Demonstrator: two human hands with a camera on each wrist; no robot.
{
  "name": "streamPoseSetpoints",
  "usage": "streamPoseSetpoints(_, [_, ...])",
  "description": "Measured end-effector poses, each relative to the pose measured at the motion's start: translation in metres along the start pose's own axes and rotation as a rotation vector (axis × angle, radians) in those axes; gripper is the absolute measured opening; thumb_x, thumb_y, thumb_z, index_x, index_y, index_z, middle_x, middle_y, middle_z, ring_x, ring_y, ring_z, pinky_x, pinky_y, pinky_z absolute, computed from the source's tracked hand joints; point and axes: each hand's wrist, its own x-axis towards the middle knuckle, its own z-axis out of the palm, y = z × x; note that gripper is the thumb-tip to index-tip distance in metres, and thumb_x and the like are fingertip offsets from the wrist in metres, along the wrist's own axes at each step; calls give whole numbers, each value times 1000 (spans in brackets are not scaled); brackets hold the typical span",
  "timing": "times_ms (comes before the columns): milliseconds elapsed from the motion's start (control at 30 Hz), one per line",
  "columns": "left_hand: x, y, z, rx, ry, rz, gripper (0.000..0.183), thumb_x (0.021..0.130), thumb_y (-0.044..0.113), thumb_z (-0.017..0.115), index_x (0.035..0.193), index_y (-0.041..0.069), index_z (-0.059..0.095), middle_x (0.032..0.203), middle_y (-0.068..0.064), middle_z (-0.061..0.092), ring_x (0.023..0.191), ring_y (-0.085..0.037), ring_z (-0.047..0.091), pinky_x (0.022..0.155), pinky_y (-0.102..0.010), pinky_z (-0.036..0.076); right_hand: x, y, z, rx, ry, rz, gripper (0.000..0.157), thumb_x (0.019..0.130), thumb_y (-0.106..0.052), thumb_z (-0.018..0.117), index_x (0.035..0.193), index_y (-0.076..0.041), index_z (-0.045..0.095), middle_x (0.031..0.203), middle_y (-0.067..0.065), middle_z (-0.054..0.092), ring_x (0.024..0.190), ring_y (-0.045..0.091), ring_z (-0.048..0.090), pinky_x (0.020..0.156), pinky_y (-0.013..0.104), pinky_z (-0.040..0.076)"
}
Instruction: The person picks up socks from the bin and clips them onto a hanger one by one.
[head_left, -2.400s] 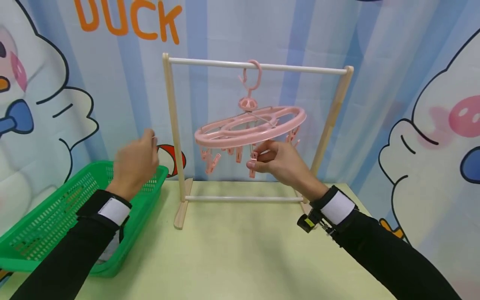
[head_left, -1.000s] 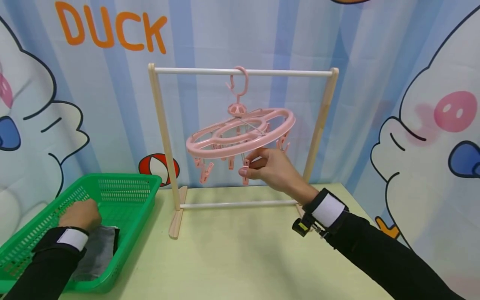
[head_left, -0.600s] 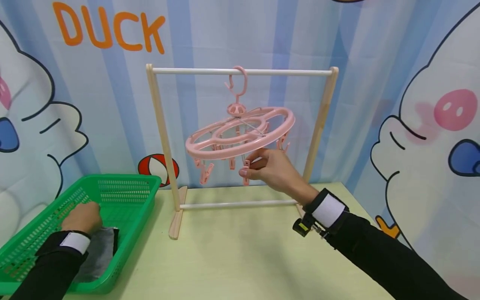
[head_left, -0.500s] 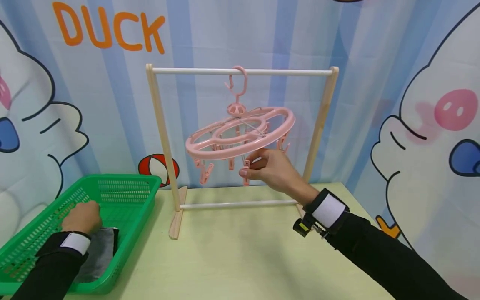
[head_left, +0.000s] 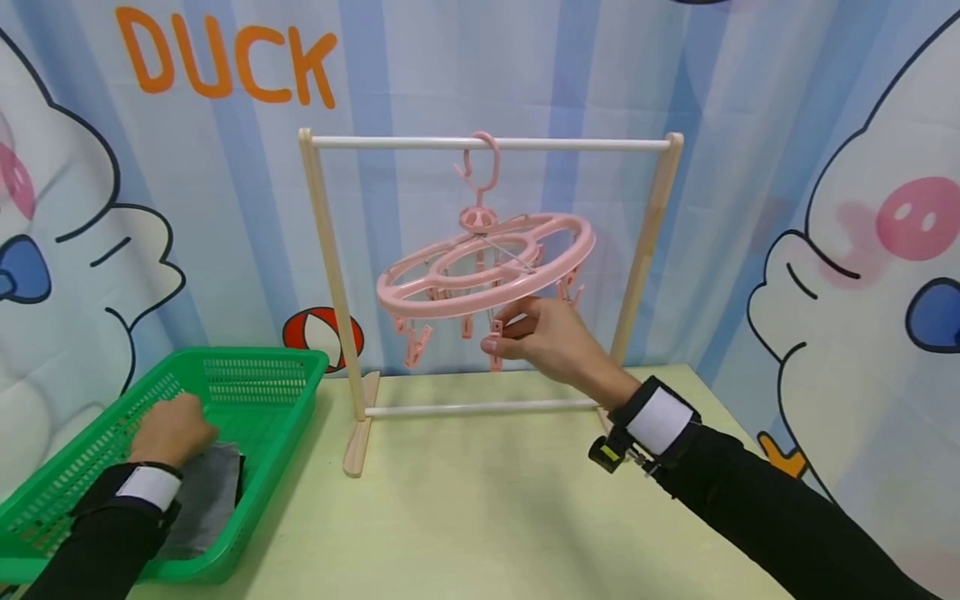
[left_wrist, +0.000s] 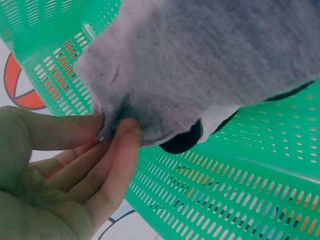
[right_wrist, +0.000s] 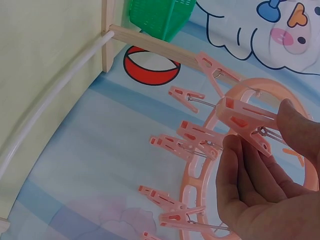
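In the head view my left hand [head_left: 171,429] is down inside the green basket [head_left: 262,353] at the left. The left wrist view shows its thumb and fingers pinching the edge of a grey knitted sock [left_wrist: 200,55]. Black and white fabric [left_wrist: 182,141] lies beneath it. My right hand [head_left: 555,337] is under the front of the pink round clip hanger [head_left: 450,308], pinching a pink clothespin [head_left: 496,360]. Seen from the right wrist, thumb and fingers hold the tail of this clothespin [right_wrist: 247,120]. The hanger tilts, its right side higher.
The hanger hooks over the white top bar [head_left: 390,143] of a wooden rack [head_left: 330,267] standing on the pale yellow table [head_left: 450,500]. Several other clothespins [right_wrist: 187,97] dangle from the ring. A cartoon-printed curtain [head_left: 255,208] hangs behind.
My left hand has gone from beside the rack's left post down into the basket and taken hold of the grey sock. My right hand keeps its pinch on the clothespin.
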Motion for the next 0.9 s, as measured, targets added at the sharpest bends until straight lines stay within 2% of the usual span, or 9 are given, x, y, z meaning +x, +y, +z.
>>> streamPoseSetpoints(167, [2,-5,4,2,-70,25,36,80,-9,50,58,14,33,56,1,27,48,-15,32,44,-29,30,0,1,0,-10,4,-17,26,84,-16,78,103,-3,65,91,6,72,86,12,67,78,40,56])
streamPoseSetpoints(233, [1,-7,3,24,-62,46,37,80,-9,50,56,15,35,55,2,28,48,-15,33,43,-29,31,0,2,0,-9,4,-16,26,84,-16,78,103,-3,64,91,6,72,86,12,67,78,41,56])
streamPoseSetpoints(367, [1,-6,0,67,-2,74,39,81,-7,51,54,16,35,53,2,29,47,-17,36,41,-31,31,-1,2,-1,-6,0,-8,27,84,-15,78,104,-3,64,91,7,72,86,13,67,80,44,55])
streamPoseSetpoints(433, [2,-3,-5,72,5,89,40,80,-7,51,54,18,34,53,4,27,47,-16,33,41,-30,29,-1,2,-1,-4,0,-2,27,84,-16,78,104,-3,64,91,7,72,86,13,67,81,46,54])
streamPoseSetpoints(567, [2,9,-19,57,-38,110,44,79,-7,55,54,19,30,54,7,19,47,-11,21,42,-27,23,-1,2,-2,-4,-1,3,27,84,-17,78,103,-3,64,90,6,72,86,13,67,81,45,54])
streamPoseSetpoints(667, [2,22,-33,58,-109,121,38,81,-3,65,54,13,44,52,5,32,45,-11,31,41,-29,30,-1,2,-3,-9,-1,-1,26,84,-17,78,102,-3,64,90,5,72,86,12,67,79,42,54])
streamPoseSetpoints(733, [2,32,-43,64,-150,135,28,81,1,71,58,8,57,54,2,45,47,-13,43,42,-31,38,0,2,-3,-2,-1,-4,26,84,-16,77,103,-3,64,90,6,72,86,12,67,80,42,55])
streamPoseSetpoints(800, [3,43,-51,70,-160,171,17,80,2,74,66,5,65,60,-1,56,53,-17,52,46,-34,43,0,2,-3,-1,0,-2,26,85,-15,77,103,-3,64,90,6,72,86,13,67,79,42,55])
streamPoseSetpoints(900, [3,59,-58,80,-131,226,21,78,-5,71,63,7,64,59,0,53,53,-16,48,46,-33,41,0,1,-3,6,-2,6,27,85,-15,77,104,-2,64,91,7,72,86,13,67,81,44,54])
